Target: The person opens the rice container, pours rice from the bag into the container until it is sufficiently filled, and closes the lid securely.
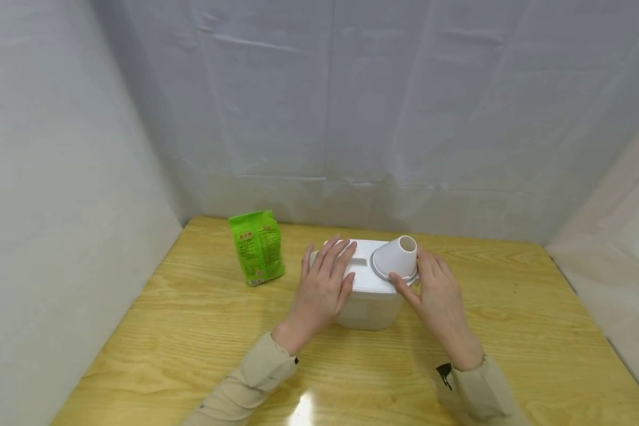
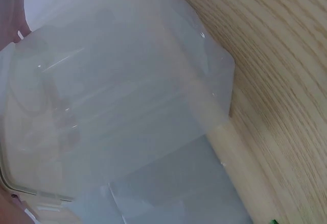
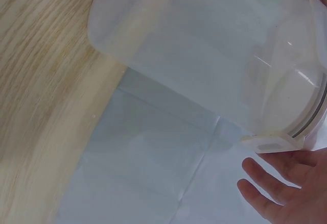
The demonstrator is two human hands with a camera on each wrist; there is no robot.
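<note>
A translucent plastic box [image 1: 369,310] with a white lid [image 1: 370,282] stands on the table, its clear walls filling much of the left wrist view. On the lid's right part sits a white cone-shaped cap [image 1: 395,258] with a round opening at its narrow top. My left hand [image 1: 322,287] rests on the lid's left side, fingers stretched across the top beside a recessed slot. With thumb and fingers on either side of the cone's base, my right hand [image 1: 439,293] holds the cap. In the right wrist view, its other fingers [image 3: 268,185] hang loosely beside a white side latch [image 3: 273,143].
A green printed bag [image 1: 258,248] stands upright to the left of the box. Under everything is a wood-grain table [image 1: 202,343]. Pale sheeting [image 1: 362,118] hangs behind the table and at both sides.
</note>
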